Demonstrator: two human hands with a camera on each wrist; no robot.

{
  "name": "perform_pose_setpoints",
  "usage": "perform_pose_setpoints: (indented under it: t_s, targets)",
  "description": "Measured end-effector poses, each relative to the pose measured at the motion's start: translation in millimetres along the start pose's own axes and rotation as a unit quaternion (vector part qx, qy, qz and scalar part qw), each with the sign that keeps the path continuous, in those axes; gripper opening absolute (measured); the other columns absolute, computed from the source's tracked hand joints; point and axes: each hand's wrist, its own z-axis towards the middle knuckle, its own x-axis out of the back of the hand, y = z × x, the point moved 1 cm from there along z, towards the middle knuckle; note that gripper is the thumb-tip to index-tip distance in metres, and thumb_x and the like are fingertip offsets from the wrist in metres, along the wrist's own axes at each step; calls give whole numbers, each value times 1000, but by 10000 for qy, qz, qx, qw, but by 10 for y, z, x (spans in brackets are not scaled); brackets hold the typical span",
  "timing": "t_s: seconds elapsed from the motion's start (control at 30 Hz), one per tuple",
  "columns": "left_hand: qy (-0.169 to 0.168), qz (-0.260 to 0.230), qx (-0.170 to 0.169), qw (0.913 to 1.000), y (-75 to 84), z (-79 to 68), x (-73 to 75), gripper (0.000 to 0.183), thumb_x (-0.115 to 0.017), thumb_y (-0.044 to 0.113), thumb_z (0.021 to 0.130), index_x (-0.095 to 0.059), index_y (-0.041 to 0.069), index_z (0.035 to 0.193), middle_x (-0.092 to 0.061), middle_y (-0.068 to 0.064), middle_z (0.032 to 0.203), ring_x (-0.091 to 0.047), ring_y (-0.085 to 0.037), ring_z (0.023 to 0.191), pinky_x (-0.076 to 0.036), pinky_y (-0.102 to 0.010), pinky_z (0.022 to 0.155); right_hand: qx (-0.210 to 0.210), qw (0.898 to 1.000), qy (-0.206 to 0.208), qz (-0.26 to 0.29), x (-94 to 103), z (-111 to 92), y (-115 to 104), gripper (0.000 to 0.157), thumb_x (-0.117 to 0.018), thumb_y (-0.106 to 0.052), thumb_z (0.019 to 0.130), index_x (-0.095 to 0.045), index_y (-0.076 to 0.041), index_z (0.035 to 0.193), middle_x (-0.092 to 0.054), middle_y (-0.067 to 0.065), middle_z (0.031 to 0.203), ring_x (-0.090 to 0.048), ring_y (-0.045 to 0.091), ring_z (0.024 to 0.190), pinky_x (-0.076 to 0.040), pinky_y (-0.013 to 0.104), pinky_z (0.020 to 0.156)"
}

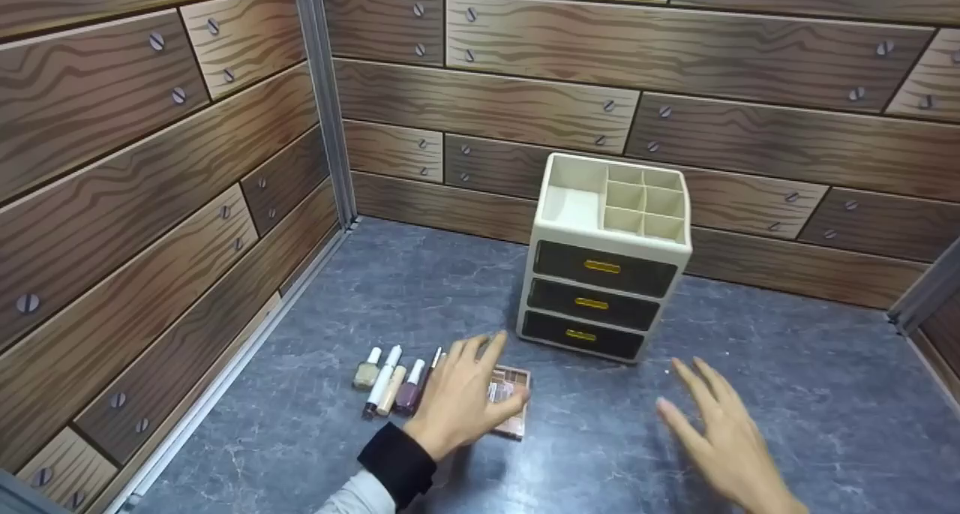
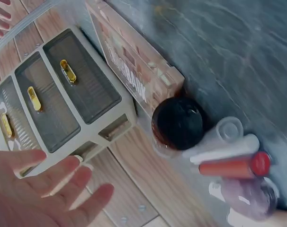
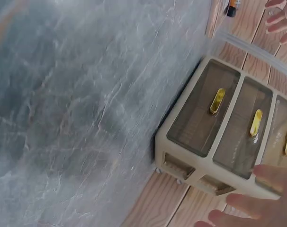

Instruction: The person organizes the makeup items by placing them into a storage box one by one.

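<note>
My left hand point(image 1: 465, 394) hovers with fingers spread above a row of cosmetics, holding nothing. Partly beneath it lies a pinkish makeup palette point(image 1: 513, 425), which stands out at the top of the left wrist view. To its left are a dark purple nail polish bottle point(image 1: 409, 395), a beige tube point(image 1: 392, 394), a white tube with a dark end point(image 1: 381, 388) and a greenish nail polish bottle point(image 1: 366, 374). In the left wrist view a dark-lidded container point(image 2: 180, 124) and a red tube point(image 2: 231, 166) also show. My right hand point(image 1: 724, 439) is spread and bare, right of the drawer organizer point(image 1: 600, 236).
The cream organizer has several top compartments and three dark drawers with gold handles, all closed. It stands on the grey marbled surface point(image 1: 592, 439) near the wood-patterned back wall point(image 1: 525, 94). Another such wall point(image 1: 165, 154) bounds the left side.
</note>
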Motion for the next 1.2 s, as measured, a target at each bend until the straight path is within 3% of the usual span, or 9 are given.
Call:
perform_pose_setpoints:
  t_s: [0.1, 0.33, 0.53, 0.77, 0.9, 1.0, 1.2]
  targets:
    - [43, -344, 42, 9994, 37, 49, -29, 83, -68, 60, 93, -47, 10, 156, -62, -17, 139, -59, -32, 126, -54, -49, 103, 128, 9991, 294, 271, 45, 73, 51, 63, -65, -36, 104, -46, -5, 156, -37, 31, 160, -35, 58, 143, -29, 83, 106]
    - [-280, -1394, 445, 9888, 204, 251, -41, 85, -64, 62, 95, -42, 9, 158, -61, -16, 139, -60, -28, 123, -56, -49, 102, 84, 9968, 327, 722, 192, 304, 122, 63, -58, -32, 107, -40, 2, 157, -34, 35, 160, -32, 60, 144, -26, 80, 111]
    - [-570, -2199, 841, 9702, 358, 460, -42, 87, -60, 67, 94, -38, 13, 160, -50, -22, 154, -54, -35, 137, -49, -63, 107, 252, 9923, 518, 1096, 280, 543, 130, 63, -54, -30, 109, -33, -1, 161, -33, 35, 161, -30, 59, 146, -21, 77, 117]
    - [-564, -3111, 1193, 9412, 466, 668, -108, 81, -64, 66, 93, -49, 14, 153, -66, -5, 135, -62, -24, 124, -55, -43, 102, 260, 9886, 608, 1354, 347, 801, 112, 62, -52, -29, 111, -29, -6, 164, -35, 32, 162, -36, 55, 144, -32, 73, 113]
    - [-579, -3469, 1357, 9262, 517, 782, -139, 75, -66, 64, 93, -53, 15, 149, -68, -4, 131, -64, -20, 120, -55, -39, 99, 312, 9863, 630, 1494, 386, 951, 113, 63, -50, -29, 111, -27, -9, 165, -34, 29, 164, -37, 52, 145, -36, 26, 120]
    - [-570, -3705, 1475, 9153, 550, 860, -159, 71, -67, 61, 93, -55, 15, 146, -69, -5, 129, -65, -18, 118, -56, -37, 98, 340, 9842, 596, 1635, 406, 1058, 108, 63, -49, -31, 112, -25, -8, 166, -32, 28, 165, -36, 51, 147, -25, -2, 103]
    - [-498, -4204, 1605, 8916, 644, 1035, -219, 62, -71, 55, 94, -61, 12, 137, -74, -2, 118, -69, -11, 108, -58, -28, 91, 38, 9794, 465, 1964, 484, 1290, 94, 66, -47, -35, 112, -22, -4, 166, -32, 30, 165, -34, 49, 149, -28, -2, 102]
